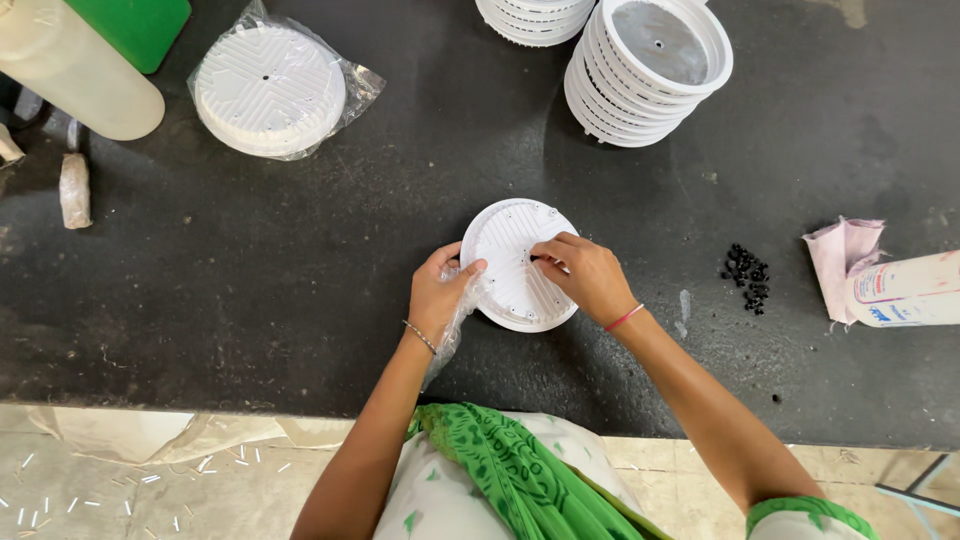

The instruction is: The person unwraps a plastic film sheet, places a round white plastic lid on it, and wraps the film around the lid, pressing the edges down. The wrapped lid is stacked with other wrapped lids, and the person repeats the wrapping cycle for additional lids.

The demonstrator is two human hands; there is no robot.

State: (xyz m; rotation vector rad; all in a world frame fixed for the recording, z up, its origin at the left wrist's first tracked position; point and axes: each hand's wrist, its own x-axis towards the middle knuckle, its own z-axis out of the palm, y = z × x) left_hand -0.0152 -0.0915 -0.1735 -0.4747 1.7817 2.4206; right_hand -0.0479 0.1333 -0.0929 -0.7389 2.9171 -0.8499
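1 round white ribbed plastic disc (pixel 515 268) is held by the left hand (pixel 437 297) with clear wrap; right hand (pixel 585 275) fingers pinch at its centre; stacked white discs (pixel 640 75) are left untouched.

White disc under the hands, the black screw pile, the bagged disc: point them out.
white disc (pixel 510 240), head view, ribbed top face left of the fingers.
black screw pile (pixel 747 275), head view, middle of the heap.
bagged disc (pixel 268 88), head view, centre of the face under the plastic.

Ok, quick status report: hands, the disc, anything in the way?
Left hand grips white ribbed disc at its edge, clear bag under the palm. Right hand fingertips pressing near disc centre. Black screws lie apart, right. Nothing blocking.
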